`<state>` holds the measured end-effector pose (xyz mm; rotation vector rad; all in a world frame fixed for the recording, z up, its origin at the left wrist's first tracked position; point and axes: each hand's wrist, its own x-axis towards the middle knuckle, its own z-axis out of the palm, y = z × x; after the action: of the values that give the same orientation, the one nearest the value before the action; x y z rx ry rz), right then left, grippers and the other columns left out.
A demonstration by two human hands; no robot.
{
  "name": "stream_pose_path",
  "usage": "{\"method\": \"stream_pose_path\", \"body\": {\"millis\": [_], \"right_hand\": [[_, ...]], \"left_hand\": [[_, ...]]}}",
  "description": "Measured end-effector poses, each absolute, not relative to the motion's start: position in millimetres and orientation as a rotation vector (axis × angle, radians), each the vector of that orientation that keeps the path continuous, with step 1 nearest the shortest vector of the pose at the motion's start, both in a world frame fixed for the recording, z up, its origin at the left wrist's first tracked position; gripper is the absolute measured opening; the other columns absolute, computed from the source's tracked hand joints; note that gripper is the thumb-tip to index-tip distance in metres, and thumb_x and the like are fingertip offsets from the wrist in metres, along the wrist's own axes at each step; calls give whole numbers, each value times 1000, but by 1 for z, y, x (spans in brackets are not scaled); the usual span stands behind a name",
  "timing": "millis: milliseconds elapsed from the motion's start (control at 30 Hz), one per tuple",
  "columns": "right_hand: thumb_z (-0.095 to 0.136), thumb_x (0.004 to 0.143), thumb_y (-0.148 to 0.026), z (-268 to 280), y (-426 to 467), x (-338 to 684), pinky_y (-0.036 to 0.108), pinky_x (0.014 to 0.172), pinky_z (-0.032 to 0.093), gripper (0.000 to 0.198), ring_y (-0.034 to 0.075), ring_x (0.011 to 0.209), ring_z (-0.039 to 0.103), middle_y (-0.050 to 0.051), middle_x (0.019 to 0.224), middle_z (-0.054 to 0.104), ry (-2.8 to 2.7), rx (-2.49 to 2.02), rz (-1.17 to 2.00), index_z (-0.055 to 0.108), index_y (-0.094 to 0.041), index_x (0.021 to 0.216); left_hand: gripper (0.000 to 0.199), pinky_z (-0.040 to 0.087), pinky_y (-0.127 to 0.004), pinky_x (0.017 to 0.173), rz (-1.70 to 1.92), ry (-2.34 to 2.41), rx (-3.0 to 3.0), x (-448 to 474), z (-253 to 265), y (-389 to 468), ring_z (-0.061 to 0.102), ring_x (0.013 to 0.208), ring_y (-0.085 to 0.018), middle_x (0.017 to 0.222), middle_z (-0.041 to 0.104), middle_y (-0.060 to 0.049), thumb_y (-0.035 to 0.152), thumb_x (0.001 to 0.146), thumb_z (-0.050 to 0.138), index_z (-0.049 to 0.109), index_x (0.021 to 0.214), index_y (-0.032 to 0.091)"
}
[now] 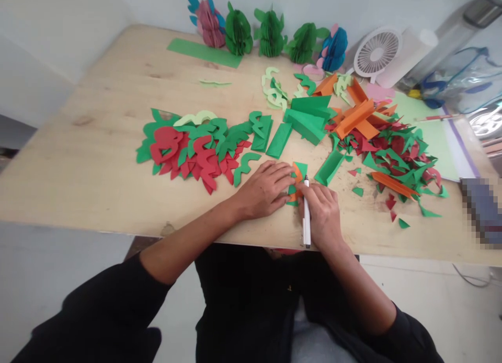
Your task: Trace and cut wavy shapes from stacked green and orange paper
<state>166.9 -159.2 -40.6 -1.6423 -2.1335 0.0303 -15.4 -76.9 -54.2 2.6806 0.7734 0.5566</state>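
My left hand (269, 189) lies flat with fingers stretched out, its fingertips on a small green paper piece (301, 169) near the table's front edge. An orange wavy cut-out (298, 173) rests on that green paper, partly hidden under my fingers. Closed around a white marker with dark ends (307, 216), my right hand (323, 211) is at the right side of the same papers. Which end of the marker is the writing tip I cannot tell. Just left of my left hand is a green wavy cut-out (246, 167).
Red cut-outs (204, 161) and green ones are heaped at left. Folded green strips (308, 120), folded orange strips (356, 117) and a scrap pile (403, 154) lie to the right. Honeycomb paper figures (270, 33) and a small fan (377, 53) stand at the back.
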Motion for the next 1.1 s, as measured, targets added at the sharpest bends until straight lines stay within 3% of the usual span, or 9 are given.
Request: {"method": "stream_pose_path", "body": {"millis": [1100], "right_hand": [[46,97,-18,-47,-159,168,35,83,40,31,23,100,59,8,99,68,-2122,-1625,-13,62,-22,124]], "left_hand": [[33,30,-50,116,560,741,2645,-16,-49,-78,41,137,-29,140,55,-13,25,92,49,60,121,14]]}}
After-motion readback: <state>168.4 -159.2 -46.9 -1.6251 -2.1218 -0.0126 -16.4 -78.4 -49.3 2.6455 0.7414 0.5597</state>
